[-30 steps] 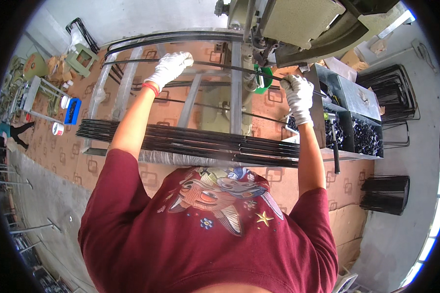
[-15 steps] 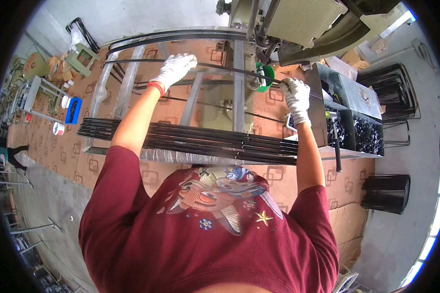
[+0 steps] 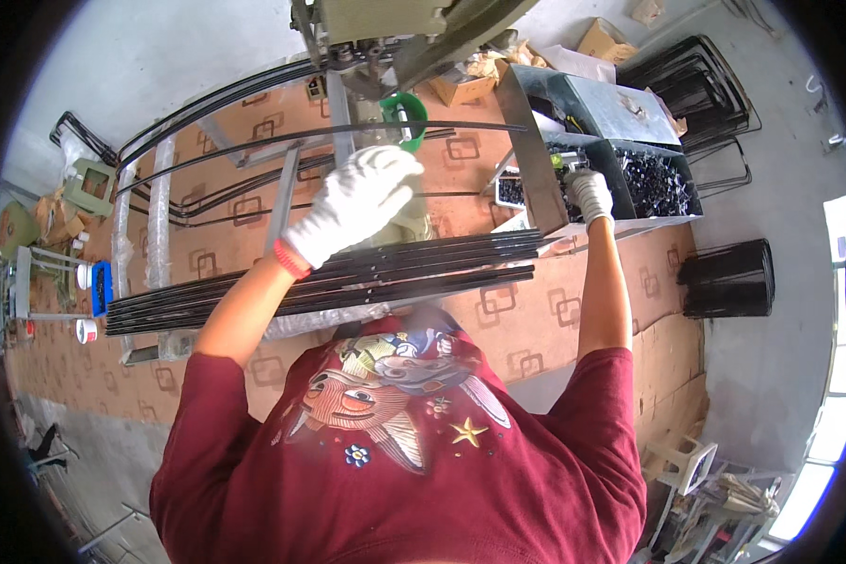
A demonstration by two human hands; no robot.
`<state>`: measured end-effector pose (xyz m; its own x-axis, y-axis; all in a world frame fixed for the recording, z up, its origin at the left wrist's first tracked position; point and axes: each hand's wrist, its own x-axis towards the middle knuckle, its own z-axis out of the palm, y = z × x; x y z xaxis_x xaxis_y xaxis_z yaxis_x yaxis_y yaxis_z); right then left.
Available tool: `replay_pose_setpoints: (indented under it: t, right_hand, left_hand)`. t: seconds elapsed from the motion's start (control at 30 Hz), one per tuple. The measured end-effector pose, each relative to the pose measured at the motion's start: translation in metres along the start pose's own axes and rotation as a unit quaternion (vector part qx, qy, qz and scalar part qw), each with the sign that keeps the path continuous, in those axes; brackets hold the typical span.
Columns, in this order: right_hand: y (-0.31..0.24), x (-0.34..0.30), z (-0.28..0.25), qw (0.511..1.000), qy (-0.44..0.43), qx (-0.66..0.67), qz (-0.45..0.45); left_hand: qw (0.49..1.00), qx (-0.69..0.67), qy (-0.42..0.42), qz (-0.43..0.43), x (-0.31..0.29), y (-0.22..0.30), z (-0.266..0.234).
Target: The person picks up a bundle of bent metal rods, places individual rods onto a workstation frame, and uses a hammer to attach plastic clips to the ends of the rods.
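My left hand [image 3: 362,199], in a white glove, hovers over the frame with its fingers spread and nothing visible in them. Just beyond it, a long curved black rod [image 3: 254,143] lies across the frame, its right end on the metal plate [image 3: 528,160] beside the bins. My right hand [image 3: 589,195], also gloved, is curled at the near edge of the parts bin, around a hammer [image 3: 568,162] whose green head shows by the fingers. Its handle is mostly hidden by the hand. A bundle of straight black rods [image 3: 423,260] lies in front of me, under my left forearm.
A heavy machine [image 3: 376,23] overhangs the far side, with a green container [image 3: 404,117] below it. Small black parts fill a metal bin [image 3: 650,179] at right. Bent black frames [image 3: 691,89] lean on the right wall; another black stack [image 3: 728,279] stands nearer.
Both hands have left the curved rod, which now lies across the frame. My left hand came back nearer me; my right hand moved to the hammer at the bin. The view has shifted right.
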<state>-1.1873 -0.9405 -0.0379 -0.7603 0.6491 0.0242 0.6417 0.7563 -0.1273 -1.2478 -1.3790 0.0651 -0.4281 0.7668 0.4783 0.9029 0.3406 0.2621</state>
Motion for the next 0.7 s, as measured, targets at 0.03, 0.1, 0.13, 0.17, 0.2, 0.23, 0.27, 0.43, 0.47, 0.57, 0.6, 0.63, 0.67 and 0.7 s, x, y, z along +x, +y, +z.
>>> replay_pose_setpoints:
  t: [0.03,0.1,0.13,0.17,0.2,0.23,0.27,0.43,0.47,0.57,0.6,0.63,0.67,0.7]
  right_hand:
    - [0.027,0.021,0.018,0.974,-0.194,0.082,0.087]
    - [0.002,0.007,0.018,0.975,-0.19,0.0,-0.116]
    - [-0.006,0.004,0.014,0.978,-0.149,-0.039,-0.138]
    - [-0.006,0.009,0.013,0.969,-0.17,-0.073,-0.161]
    - [-0.004,0.016,0.012,0.959,-0.189,-0.108,-0.183]
    - [0.002,0.02,0.015,0.952,-0.211,-0.111,-0.192]
    - [0.004,0.019,0.021,0.953,-0.19,-0.102,-0.214]
    - [0.023,0.007,0.017,0.957,-0.134,-0.007,-0.257]
    - [0.024,0.005,0.011,0.966,-0.115,0.025,-0.231]
    - [0.036,0.008,-0.011,0.943,-0.135,0.223,-0.208]
    - [0.036,0.006,-0.019,0.936,-0.138,0.267,-0.181]
    - [0.04,0.009,-0.02,0.939,-0.132,0.263,-0.178]
    - [0.043,0.01,-0.02,0.916,-0.163,0.332,-0.155]
    - [0.046,0.009,-0.021,0.887,-0.193,0.398,-0.132]
  left_hand:
    - [0.999,0.045,-0.004,0.029,0.019,0.003,0.017]
    - [0.997,0.078,0.0,-0.012,0.042,0.01,0.036]
    - [0.993,0.117,0.019,-0.006,0.059,0.008,0.054]
    - [0.994,0.102,0.032,-0.021,0.076,0.009,0.068]
    - [0.995,0.086,0.045,-0.036,0.093,0.01,0.081]
    - [0.995,0.069,0.054,-0.05,0.105,0.012,0.095]
    - [0.995,0.065,0.049,-0.061,0.114,0.013,0.106]
    - [0.99,0.1,0.071,-0.069,0.139,0.026,0.14]
    - [0.989,0.11,0.07,-0.069,0.141,0.029,0.141]
    - [0.987,0.107,0.062,-0.099,0.144,0.033,0.142]
    - [0.987,0.107,0.044,-0.113,0.144,0.034,0.142]
    - [0.987,0.106,0.026,-0.119,0.147,0.033,0.141]
    - [0.986,0.106,0.008,-0.125,0.15,0.034,0.14]
    - [0.989,0.091,0.022,-0.113,0.152,0.035,0.139]
